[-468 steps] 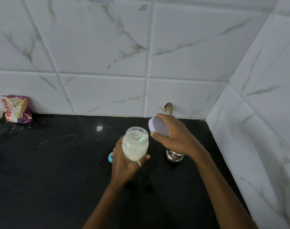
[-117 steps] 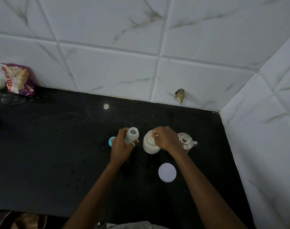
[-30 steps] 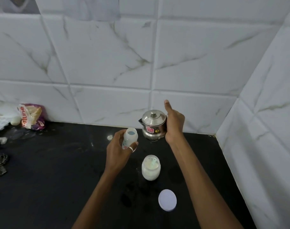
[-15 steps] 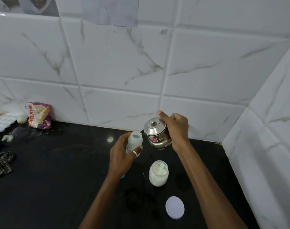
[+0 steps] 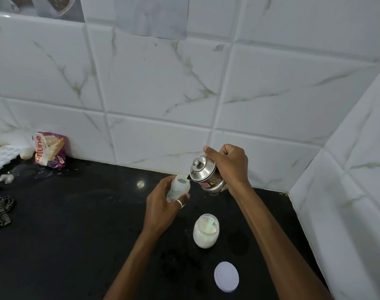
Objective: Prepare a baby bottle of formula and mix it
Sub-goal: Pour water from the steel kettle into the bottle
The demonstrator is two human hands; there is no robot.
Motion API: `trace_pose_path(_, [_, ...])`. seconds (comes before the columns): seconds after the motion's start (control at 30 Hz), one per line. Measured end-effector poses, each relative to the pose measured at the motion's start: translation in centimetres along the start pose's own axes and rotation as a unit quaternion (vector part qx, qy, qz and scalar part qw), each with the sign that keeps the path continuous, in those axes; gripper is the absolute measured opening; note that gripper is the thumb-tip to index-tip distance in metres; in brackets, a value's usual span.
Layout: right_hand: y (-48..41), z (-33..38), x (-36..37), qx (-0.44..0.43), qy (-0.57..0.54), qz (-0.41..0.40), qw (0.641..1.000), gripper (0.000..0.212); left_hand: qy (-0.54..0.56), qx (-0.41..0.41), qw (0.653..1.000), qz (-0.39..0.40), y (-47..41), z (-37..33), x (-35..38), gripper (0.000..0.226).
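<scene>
Left hand [image 5: 161, 210] grips small translucent baby bottle [image 5: 177, 187]. Right hand [image 5: 229, 164] tilts lidded steel kettle [image 5: 204, 174]; spout at bottle mouth.

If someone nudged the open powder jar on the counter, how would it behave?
The powder jar looks squat and well filled, so it probably slides rather than tips. Its lid lies apart, so a hard knock could spill powder. It is small, so likely light.

Head camera, looking forward-down, close over counter [image 5: 76, 234].
</scene>
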State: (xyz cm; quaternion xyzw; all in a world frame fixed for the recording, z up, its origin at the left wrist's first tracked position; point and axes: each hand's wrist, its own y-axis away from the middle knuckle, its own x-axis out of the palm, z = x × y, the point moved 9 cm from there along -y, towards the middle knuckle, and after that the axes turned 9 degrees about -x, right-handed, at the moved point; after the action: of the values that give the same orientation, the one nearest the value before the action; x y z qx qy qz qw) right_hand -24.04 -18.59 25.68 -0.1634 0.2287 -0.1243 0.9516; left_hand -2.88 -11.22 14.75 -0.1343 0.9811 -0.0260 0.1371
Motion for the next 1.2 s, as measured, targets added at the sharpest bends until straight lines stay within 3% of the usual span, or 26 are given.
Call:
trace_pose_path(0.43, [-0.5, 2.2, 0.3, -0.058, 0.064, 0.025, 0.996, 0.054, -0.002, 0.001, 1.000, 0.005, 0.1, 0.3, 0.2, 0.055])
trace_pose_path(1.2, [-0.5, 2.9, 1.0, -0.056, 0.064, 0.035, 0.996, 0.052, 0.001, -0.005, 1.000, 0.001, -0.1, 0.8, -0.3, 0.056])
